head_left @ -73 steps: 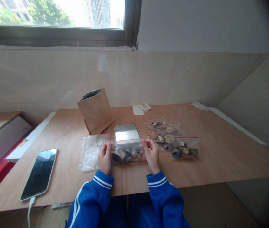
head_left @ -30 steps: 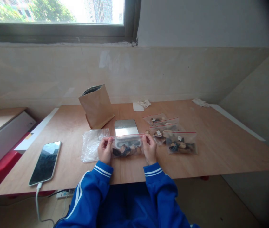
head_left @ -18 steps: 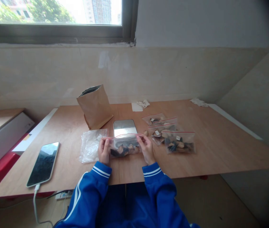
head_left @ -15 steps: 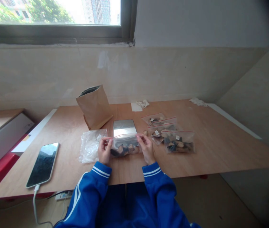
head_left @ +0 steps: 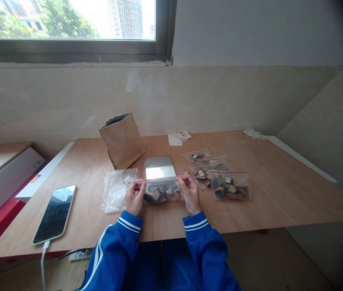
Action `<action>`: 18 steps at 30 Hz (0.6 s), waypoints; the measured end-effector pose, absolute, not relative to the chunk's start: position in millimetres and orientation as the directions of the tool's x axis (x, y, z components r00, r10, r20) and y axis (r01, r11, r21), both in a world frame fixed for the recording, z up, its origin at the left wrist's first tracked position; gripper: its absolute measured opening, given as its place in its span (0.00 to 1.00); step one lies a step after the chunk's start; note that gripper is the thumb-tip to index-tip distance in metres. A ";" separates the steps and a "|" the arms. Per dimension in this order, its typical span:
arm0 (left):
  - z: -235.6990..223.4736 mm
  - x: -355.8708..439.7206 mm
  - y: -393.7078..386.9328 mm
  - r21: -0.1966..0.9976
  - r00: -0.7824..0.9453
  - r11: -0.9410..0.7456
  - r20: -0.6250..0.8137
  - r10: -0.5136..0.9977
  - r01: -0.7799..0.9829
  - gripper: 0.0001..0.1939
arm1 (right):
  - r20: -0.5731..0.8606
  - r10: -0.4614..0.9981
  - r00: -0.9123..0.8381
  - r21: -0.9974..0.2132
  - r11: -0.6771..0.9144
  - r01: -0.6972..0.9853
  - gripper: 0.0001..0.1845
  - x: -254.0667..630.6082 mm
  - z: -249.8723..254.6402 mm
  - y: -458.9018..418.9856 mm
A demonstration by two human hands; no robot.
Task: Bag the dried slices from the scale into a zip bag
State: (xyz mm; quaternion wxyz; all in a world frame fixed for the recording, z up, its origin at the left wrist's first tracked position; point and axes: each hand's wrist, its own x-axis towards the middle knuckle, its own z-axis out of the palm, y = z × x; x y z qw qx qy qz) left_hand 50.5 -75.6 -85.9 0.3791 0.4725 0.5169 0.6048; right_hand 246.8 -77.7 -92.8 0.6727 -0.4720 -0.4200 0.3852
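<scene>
A clear zip bag (head_left: pixel 162 193) with a red seal line lies near the table's front edge, holding dark and tan dried pieces. My left hand (head_left: pixel 135 196) pinches its upper left corner, and my right hand (head_left: pixel 190 194) pinches the upper right one. Between them the top edge is stretched straight. Just behind the bag sits a small scale with a silver plate (head_left: pixel 159 165). Crumpled clear plastic bags (head_left: pixel 117 192) lie beside my left hand. To the right of my right hand is a filled zip bag (head_left: pixel 230 186) with a small white label.
A brown paper pouch (head_left: pixel 122 141) stands with its top open at the back left. More filled zip bags (head_left: pixel 200 154) lie behind the labelled one. A phone (head_left: pixel 55 215) with a charging cable (head_left: pixel 43 262) rests at the left. White paper (head_left: pixel 175 140) lies near the wall.
The bag's top edge, wavy before, is now pulled straight, and my right hand has shifted slightly right. The whole view has moved a little, so everything appears lower.
</scene>
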 end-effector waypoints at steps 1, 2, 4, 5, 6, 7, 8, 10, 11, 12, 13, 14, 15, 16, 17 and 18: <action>-85.4 50.8 -76.0 0.983 -0.253 -0.182 0.183 0.950 0.026 0.17 | 0.190 0.915 0.356 -0.956 0.255 -0.146 0.13 246.6 -92.6 -77.7; -84.5 51.1 -76.5 0.982 -0.241 -0.186 0.184 0.953 0.015 0.17 | 0.178 0.917 0.356 -0.952 0.252 -0.172 0.13 246.4 -92.0 -77.9; -82.0 51.0 -77.2 0.980 -0.213 -0.198 0.189 0.958 -0.020 0.17 | 0.154 0.930 0.334 -0.947 0.236 -0.219 0.14 245.6 -89.8 -79.1; -80.7 50.6 -77.4 0.978 -0.198 -0.207 0.196 0.960 -0.034 0.17 | 0.146 0.938 0.314 -0.945 0.225 -0.235 0.14 245.1 -88.2 -80.0; -79.6 50.1 -77.5 0.976 -0.182 -0.214 0.203 0.962 -0.039 0.17 | 0.138 0.946 0.293 -0.946 0.214 -0.244 0.14 244.6 -86.6 -81.0; -78.9 49.4 -77.5 0.976 -0.167 -0.217 0.209 0.964 -0.034 0.17 | 0.133 0.953 0.272 -0.948 0.203 -0.246 0.15 244.1 -85.1 -82.0; -78.7 48.8 -77.4 0.976 -0.154 -0.216 0.210 0.966 -0.021 0.18 | 0.130 0.958 0.256 -0.951 0.194 -0.242 0.15 243.5 -83.8 -83.0; -79.8 47.5 -77.1 0.980 -0.140 -0.200 0.200 0.970 0.012 0.18 | 0.126 0.964 0.234 -0.959 0.179 -0.220 0.16 242.3 -82.2 -84.1; -81.1 47.1 -77.0 0.981 -0.135 -0.192 0.194 0.972 0.025 0.18 | 0.124 0.966 0.228 -0.963 0.172 -0.208 0.16 241.6 -82.1 -84.2; -82.6 46.8 -76.9 0.981 -0.131 -0.190 0.193 0.972 0.034 0.17 | 0.122 0.967 0.223 -0.966 0.168 -0.199 0.17 241.0 -82.4 -83.9; -84.1 46.6 -76.9 0.980 -0.130 -0.194 0.197 0.972 0.040 0.17 | 0.121 0.969 0.216 -0.967 0.164 -0.192 0.17 240.5 -82.9 -83.4; -85.5 46.4 -76.9 0.979 -0.131 -0.199 0.203 0.970 0.044 0.16 | 0.123 0.969 0.212 -0.969 0.163 -0.186 0.17 240.1 -83.7 -82.7; -86.6 46.3 -77.0 0.978 -0.135 -0.205 0.210 0.968 0.048 0.16 | 0.127 0.969 0.213 -0.970 0.166 -0.175 0.17 239.8 -84.5 -81.9; -87.4 46.2 -77.0 0.977 -0.139 -0.209 0.214 0.967 0.049 0.15 | 0.137 0.966 0.218 -0.972 0.173 -0.156 0.17 239.8 -85.2 -81.2; -87.6 46.1 -77.0 0.977 -0.142 -0.208 0.213 0.967 0.047 0.15 | 0.152 0.962 0.226 -0.974 0.185 -0.130 0.17 239.9 -85.9 -80.6; -87.5 46.0 -77.1 0.978 -0.142 -0.205 0.209 0.967 0.041 0.14 | 0.173 0.956 0.236 -0.975 0.200 -0.097 0.17 240.3 -86.3 -80.2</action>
